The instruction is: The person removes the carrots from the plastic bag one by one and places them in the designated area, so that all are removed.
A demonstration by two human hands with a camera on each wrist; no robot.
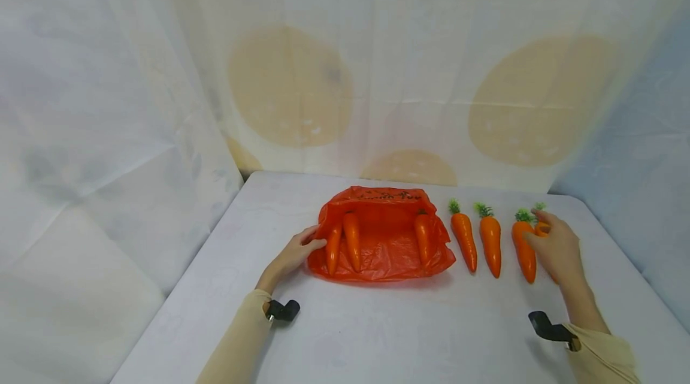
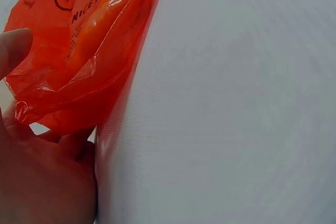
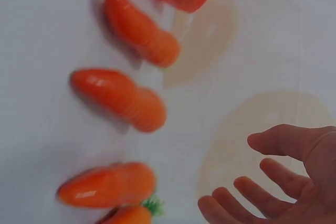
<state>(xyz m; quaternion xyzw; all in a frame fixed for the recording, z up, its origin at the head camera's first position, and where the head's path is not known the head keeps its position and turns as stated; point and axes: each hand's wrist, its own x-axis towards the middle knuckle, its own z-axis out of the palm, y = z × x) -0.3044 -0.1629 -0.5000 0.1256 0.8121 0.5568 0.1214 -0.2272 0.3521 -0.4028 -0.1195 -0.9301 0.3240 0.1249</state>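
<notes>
A red plastic bag (image 1: pixel 388 252) lies on the table with its mouth facing me and three carrots (image 1: pixel 352 240) inside. My left hand (image 1: pixel 296 250) holds the bag's left edge, thumb in front and fingers behind, as the left wrist view also shows. Several carrots (image 1: pixel 491 243) with green tops lie in a row right of the bag. Over the rightmost ones hovers my right hand (image 1: pixel 557 246), partly hiding the last carrot (image 1: pixel 542 229). In the right wrist view its fingers (image 3: pixel 257 198) are spread and hold nothing.
The white table (image 1: pixel 377 336) runs back to a hanging cloth (image 1: pixel 399 72) with large tan circles. Pale cloth (image 1: pixel 108 162) also hangs on the left side. A black wrist mount (image 1: pixel 284 310) sticks out from the left sleeve.
</notes>
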